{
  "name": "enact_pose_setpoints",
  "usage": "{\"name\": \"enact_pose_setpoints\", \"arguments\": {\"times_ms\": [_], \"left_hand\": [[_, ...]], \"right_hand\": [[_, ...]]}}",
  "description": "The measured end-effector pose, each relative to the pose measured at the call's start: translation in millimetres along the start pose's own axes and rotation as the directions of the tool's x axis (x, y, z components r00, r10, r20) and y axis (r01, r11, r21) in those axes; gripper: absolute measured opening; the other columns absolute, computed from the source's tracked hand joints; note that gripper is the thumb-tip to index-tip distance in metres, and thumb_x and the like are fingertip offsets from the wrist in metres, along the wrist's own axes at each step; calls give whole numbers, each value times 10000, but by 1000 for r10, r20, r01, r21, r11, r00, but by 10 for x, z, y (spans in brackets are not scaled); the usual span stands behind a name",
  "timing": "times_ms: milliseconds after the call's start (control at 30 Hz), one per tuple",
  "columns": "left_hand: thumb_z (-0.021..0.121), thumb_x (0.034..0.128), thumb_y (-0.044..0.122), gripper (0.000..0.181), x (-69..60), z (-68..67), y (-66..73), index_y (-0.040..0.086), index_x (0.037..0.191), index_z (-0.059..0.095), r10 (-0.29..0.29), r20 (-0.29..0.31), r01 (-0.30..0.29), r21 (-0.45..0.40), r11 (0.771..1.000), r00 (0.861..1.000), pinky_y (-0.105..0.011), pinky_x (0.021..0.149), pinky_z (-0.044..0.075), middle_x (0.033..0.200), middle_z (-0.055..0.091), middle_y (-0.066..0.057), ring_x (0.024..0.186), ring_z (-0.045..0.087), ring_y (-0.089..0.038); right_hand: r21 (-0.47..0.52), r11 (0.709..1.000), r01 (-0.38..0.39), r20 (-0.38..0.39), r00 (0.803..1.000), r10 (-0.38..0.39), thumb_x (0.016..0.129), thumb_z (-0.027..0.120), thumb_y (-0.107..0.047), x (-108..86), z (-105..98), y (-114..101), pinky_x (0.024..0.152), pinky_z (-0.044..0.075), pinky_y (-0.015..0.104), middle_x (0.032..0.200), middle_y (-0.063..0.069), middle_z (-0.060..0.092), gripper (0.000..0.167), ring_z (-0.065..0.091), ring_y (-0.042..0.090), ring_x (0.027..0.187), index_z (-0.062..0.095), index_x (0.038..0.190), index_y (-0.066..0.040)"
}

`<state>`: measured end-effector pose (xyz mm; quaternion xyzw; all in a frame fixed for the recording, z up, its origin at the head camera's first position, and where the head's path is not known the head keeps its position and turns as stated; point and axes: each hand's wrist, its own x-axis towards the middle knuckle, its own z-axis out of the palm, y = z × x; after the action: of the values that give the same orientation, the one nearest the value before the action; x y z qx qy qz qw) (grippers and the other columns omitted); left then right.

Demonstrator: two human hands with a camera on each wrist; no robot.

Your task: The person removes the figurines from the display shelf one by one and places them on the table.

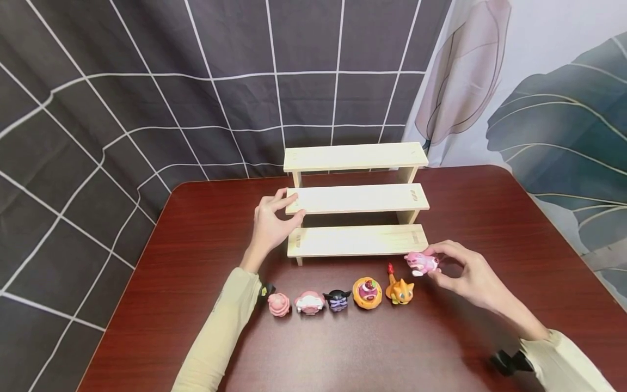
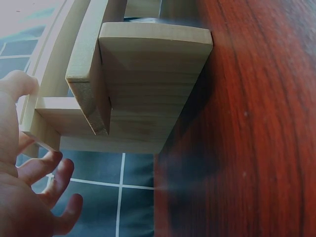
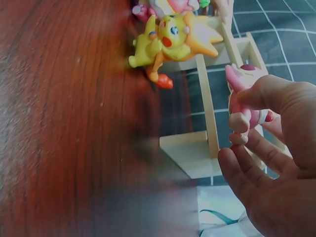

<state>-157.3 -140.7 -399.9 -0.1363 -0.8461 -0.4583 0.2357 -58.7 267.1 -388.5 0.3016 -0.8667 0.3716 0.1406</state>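
A three-step wooden display shelf (image 1: 357, 199) stands on the table. My left hand (image 1: 274, 220) holds the left end of its middle board, with the thumb (image 2: 19, 84) on one side of the board and other fingers by its end. At the shelf's front right corner, my right hand (image 1: 467, 272) pinches a small pink figurine (image 1: 422, 263) between thumb and fingers, off the table. The right wrist view shows this pink figurine (image 3: 242, 103) partly covered by the thumb. Just left of it stands an orange-yellow figurine (image 1: 400, 291) with a red-tipped tail.
In a row before the shelf stand a pink swirled figurine (image 1: 279, 305), a pink-and-white one (image 1: 309, 302), a black-and-purple one (image 1: 338, 300) and a round orange one with a berry top (image 1: 367, 293). A dark grid curtain (image 1: 235, 103) hangs behind the table (image 1: 206, 228).
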Motion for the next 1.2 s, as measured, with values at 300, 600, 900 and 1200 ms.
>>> {"name": "enact_pose_setpoints", "arguments": {"times_ms": [300, 600, 900, 1200], "left_hand": [[845, 780, 249, 409, -4, -3, -4, 105, 1154, 769, -1, 0, 1, 4, 1000, 1000, -484, 822, 401, 1316, 633, -144, 1046, 561, -308], [847, 776, 245, 411, -8, -1, -13, 100, 1152, 769, 8, -2, -8, -5, 1000, 1000, -487, 829, 402, 1315, 633, -152, 1048, 561, -313], [845, 780, 244, 404, -1, -6, 5, 103, 1152, 769, 6, -4, -6, -3, 1000, 1000, -485, 836, 399, 1309, 638, -148, 1042, 564, -308], [846, 780, 244, 408, -5, -3, -3, 104, 1156, 768, 1, -3, -1, 2, 1000, 1000, -481, 829, 403, 1314, 635, -141, 1048, 563, -306]], "right_hand": [[21, 1000, 19, 4, 1000, -19, 611, 866, 139, -123, -28, 70, 826, 450, 129, 1030, -51, 668, 595, 585, 42, 913, 688, 1097, -155], [4, 1000, 8, -5, 1000, -8, 595, 867, 135, -237, 24, 149, 839, 426, 115, 998, -19, 671, 582, 576, 54, 910, 694, 1079, -138], [-3, 1000, 7, -3, 1000, -7, 596, 864, 127, -309, 90, 212, 829, 418, 126, 989, -22, 660, 576, 568, 68, 902, 690, 1070, -150], [30, 1000, 6, 11, 1000, -7, 596, 856, 145, -367, 186, 278, 798, 441, 128, 975, -21, 657, 569, 572, 80, 876, 688, 1058, -140]]}}
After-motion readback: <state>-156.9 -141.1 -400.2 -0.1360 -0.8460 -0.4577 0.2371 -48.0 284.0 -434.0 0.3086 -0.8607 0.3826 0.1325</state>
